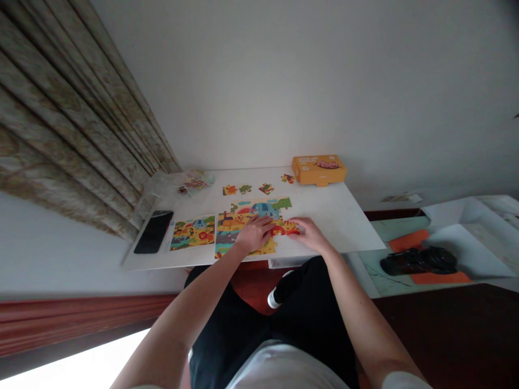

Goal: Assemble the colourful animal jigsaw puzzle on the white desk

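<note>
A partly assembled jigsaw puzzle with animals on it lies near the front of the white table. My left hand rests flat on it, fingers stretched out to the right. At the puzzle's right edge, my right hand has thumb and fingers round a red and yellow puzzle piece. That piece is beside the assembled part; whether they interlock is too small to tell. Left of the puzzle lies a reference picture of the same animal scene. Several loose pieces, one an orange puzzle piece, lie farther back.
A yellow box stands at the table's back right. A black phone and a clear plastic bag with printed papers lie at the left, by the curtain. Right of the table, a dark object sits near a white open box.
</note>
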{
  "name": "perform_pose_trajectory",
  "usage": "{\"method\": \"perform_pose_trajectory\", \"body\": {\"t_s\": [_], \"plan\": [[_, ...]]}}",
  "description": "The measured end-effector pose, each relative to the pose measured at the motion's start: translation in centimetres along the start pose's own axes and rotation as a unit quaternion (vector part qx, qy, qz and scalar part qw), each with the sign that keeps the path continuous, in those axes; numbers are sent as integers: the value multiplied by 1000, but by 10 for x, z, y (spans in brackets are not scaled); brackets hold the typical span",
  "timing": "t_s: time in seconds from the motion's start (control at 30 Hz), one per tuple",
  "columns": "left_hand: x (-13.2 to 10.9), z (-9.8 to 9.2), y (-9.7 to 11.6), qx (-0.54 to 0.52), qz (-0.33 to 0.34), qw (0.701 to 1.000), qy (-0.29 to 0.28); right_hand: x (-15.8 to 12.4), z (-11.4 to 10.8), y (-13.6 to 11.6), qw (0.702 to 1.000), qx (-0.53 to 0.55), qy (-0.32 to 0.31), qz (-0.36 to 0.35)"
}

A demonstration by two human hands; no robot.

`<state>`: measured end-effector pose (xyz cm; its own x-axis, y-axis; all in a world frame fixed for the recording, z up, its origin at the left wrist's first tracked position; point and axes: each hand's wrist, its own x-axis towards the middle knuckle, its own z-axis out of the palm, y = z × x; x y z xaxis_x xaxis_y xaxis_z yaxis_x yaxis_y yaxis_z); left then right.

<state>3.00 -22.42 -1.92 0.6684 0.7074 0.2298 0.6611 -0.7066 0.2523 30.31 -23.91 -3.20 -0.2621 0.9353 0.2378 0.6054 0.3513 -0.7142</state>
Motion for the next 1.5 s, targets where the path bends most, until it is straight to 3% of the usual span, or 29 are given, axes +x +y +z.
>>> {"method": "perform_pose_trajectory", "body": {"t_s": [0.53,0.67,0.83,0.97,1.1,1.23,1.3,1.37,1.5], "plan": [[0,1,0,-5,-2,1000,9,20,-3,0,998,22,-48,-17],[0,1,0,-9,-6,1000,10,19,-18,22,1000,-6,-3,-13],[0,0,0,-18,-10,1000,11,23,-52,66,995,-33,81,52],[0,-1,1,-21,-11,1000,13,39,-69,87,994,-58,73,58],[0,-3,3,-22,-2,999,23,71,-63,80,990,-121,60,26],[0,-3,4,-21,-5,1000,20,129,-30,48,986,-164,20,33],[0,-3,4,-24,-10,1000,18,163,-12,32,977,-202,-10,72],[0,-3,3,-30,-15,999,18,194,0,22,954,-240,-59,173],[0,-1,3,-42,-21,999,13,234,7,21,933,-254,-81,242]]}}
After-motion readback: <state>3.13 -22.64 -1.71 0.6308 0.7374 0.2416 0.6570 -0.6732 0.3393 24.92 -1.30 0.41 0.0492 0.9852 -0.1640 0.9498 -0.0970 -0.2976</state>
